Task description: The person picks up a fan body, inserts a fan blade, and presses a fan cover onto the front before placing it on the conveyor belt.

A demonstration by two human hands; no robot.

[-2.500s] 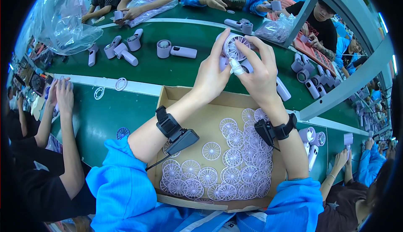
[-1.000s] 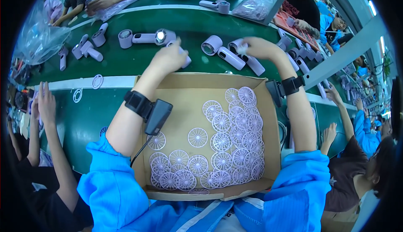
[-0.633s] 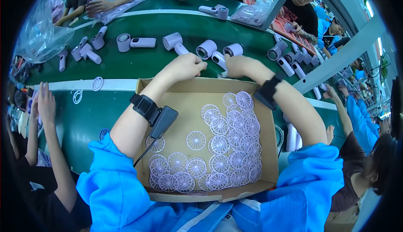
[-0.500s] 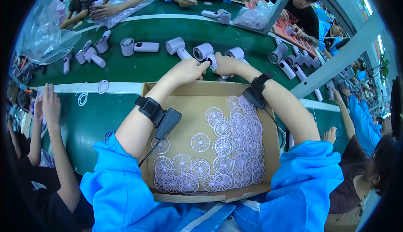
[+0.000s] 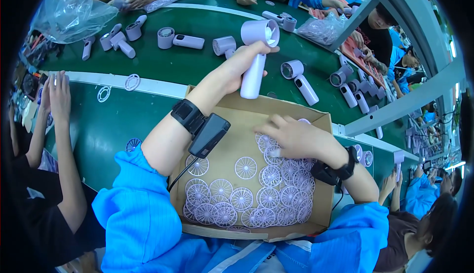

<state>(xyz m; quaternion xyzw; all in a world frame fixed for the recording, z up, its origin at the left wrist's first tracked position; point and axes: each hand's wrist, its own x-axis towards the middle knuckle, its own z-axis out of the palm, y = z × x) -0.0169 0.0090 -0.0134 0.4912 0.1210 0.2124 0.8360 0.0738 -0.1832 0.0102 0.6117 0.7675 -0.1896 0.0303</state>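
My left hand [image 5: 249, 63] is wrapped round the handle of a lilac handheld fan [image 5: 253, 78], raised above the far edge of a cardboard box [image 5: 224, 117]. The fan's round head is uppermost, and pale blades show in its uncovered side. Inside the box lie many round, spoked fan grilles [image 5: 246, 168], piled thickest at the right and along the near side. Over the far right of that pile is my right hand [image 5: 291, 137], slightly blurred, its thumb and fingers apart above the grilles. I make out nothing in its grasp.
More lilac fans [image 5: 306, 90] lie across the green conveyor [image 5: 148, 68]. Two loose rings [image 5: 132, 82] sit by its pale rail at the left. A grey metal frame [image 5: 395, 102] slants in at the right. Co-workers' hands [image 5: 59, 95] are on both sides and opposite.
Both hands were together over the conveyor. My left hand has lifted a fan upright, while the right has come back into the box over the grilles. The view has shifted slightly.
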